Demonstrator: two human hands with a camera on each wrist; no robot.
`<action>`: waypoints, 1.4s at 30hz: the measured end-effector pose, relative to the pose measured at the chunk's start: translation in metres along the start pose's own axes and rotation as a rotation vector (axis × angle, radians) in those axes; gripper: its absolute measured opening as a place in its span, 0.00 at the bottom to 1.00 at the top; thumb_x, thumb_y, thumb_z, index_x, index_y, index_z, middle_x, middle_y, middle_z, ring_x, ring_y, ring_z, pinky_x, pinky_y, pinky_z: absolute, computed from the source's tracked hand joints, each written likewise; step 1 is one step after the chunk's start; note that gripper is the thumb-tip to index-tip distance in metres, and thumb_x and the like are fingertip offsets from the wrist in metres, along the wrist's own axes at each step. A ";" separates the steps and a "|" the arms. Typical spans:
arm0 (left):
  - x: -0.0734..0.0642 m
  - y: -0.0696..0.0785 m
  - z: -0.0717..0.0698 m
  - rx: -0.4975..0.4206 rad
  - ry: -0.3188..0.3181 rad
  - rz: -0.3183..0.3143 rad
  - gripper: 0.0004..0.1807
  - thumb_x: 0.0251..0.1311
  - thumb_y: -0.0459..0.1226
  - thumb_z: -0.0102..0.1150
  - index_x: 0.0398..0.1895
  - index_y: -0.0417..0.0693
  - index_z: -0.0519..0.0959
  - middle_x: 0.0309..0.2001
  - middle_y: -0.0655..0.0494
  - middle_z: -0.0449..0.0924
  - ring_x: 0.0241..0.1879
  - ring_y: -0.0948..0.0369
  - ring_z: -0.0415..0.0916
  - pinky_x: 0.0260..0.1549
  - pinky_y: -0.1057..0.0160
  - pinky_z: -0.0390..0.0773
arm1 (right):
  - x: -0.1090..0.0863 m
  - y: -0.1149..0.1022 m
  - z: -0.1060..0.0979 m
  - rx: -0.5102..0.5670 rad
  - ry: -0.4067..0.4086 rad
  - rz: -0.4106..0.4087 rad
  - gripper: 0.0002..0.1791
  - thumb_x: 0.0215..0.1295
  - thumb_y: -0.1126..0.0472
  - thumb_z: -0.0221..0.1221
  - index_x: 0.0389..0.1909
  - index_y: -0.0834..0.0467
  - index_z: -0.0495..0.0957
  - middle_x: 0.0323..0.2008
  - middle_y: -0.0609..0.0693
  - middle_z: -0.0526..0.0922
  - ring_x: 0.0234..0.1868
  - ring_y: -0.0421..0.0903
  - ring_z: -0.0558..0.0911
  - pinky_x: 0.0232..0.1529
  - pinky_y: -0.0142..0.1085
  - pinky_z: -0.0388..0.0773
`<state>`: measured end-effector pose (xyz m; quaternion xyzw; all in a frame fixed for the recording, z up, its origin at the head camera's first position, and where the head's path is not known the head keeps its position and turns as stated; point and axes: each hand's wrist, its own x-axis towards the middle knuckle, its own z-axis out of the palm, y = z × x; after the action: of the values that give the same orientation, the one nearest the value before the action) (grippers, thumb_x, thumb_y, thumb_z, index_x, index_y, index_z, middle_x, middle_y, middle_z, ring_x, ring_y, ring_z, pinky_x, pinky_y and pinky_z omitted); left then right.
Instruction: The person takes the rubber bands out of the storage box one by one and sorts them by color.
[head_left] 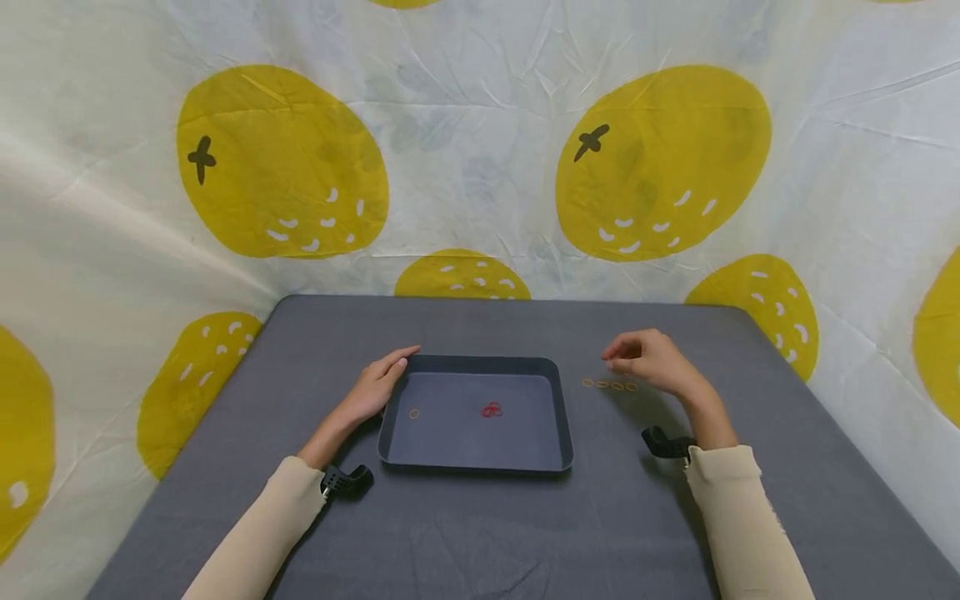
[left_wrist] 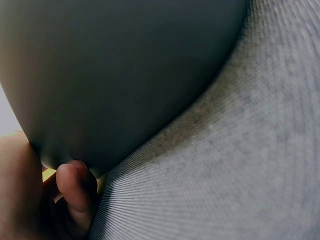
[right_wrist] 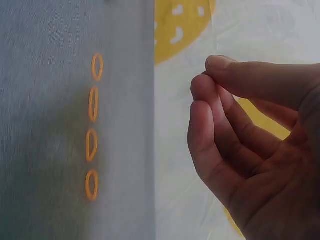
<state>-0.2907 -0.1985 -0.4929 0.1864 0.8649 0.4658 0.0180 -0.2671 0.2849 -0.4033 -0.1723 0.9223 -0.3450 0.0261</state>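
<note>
A dark grey tray (head_left: 476, 468) lies on the table, its left far corner held by my left hand (head_left: 372, 388). In the left wrist view, bent fingertips (left_wrist: 74, 186) touch the tray's outer wall (left_wrist: 125, 75). Inside the tray are a small clump of red rubber bands (head_left: 492, 410) and one orange rubber band (head_left: 414, 413). Right of the tray, several orange rubber bands (right_wrist: 94, 104) lie in a row. My right hand (head_left: 649, 360) hovers just above and beyond that row, fingers loosely bent, thumb near the fingertips, with nothing visible between them.
A grey cloth covers the table (head_left: 480, 533). Behind it and at both sides hangs a white curtain (head_left: 472, 167) printed with yellow fruit. Each wrist wears a black camera mount, such as the one on the right wrist (head_left: 666, 443).
</note>
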 end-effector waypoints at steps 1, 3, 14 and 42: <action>0.000 -0.001 0.000 0.000 -0.001 -0.004 0.25 0.84 0.48 0.38 0.78 0.57 0.68 0.76 0.45 0.67 0.59 0.41 0.80 0.59 0.40 0.76 | 0.002 -0.002 0.002 0.003 -0.004 -0.004 0.09 0.69 0.65 0.65 0.46 0.65 0.86 0.40 0.57 0.89 0.38 0.49 0.86 0.38 0.36 0.81; -0.001 -0.001 0.000 0.003 -0.001 -0.012 0.25 0.84 0.49 0.37 0.78 0.58 0.68 0.76 0.45 0.68 0.45 0.44 0.84 0.48 0.46 0.80 | 0.005 -0.008 0.006 0.010 -0.014 -0.021 0.08 0.69 0.65 0.65 0.45 0.64 0.87 0.40 0.57 0.89 0.38 0.45 0.85 0.39 0.36 0.82; -0.001 -0.002 0.000 -0.021 -0.012 -0.027 0.26 0.84 0.50 0.37 0.78 0.59 0.68 0.75 0.43 0.68 0.14 0.56 0.73 0.25 0.54 0.78 | 0.041 -0.055 0.035 0.014 -0.117 -0.102 0.08 0.70 0.64 0.65 0.45 0.63 0.87 0.39 0.57 0.90 0.40 0.57 0.87 0.41 0.41 0.82; 0.004 0.000 0.000 0.000 0.033 -0.040 0.23 0.84 0.46 0.40 0.76 0.58 0.71 0.71 0.44 0.74 0.42 0.51 0.82 0.34 0.57 0.79 | 0.106 -0.139 0.154 0.022 -0.341 -0.330 0.04 0.64 0.65 0.69 0.38 0.59 0.89 0.34 0.48 0.90 0.33 0.37 0.84 0.38 0.31 0.82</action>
<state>-0.2942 -0.1969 -0.4920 0.1615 0.8685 0.4684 0.0131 -0.2991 0.0550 -0.4233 -0.3762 0.8601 -0.3206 0.1264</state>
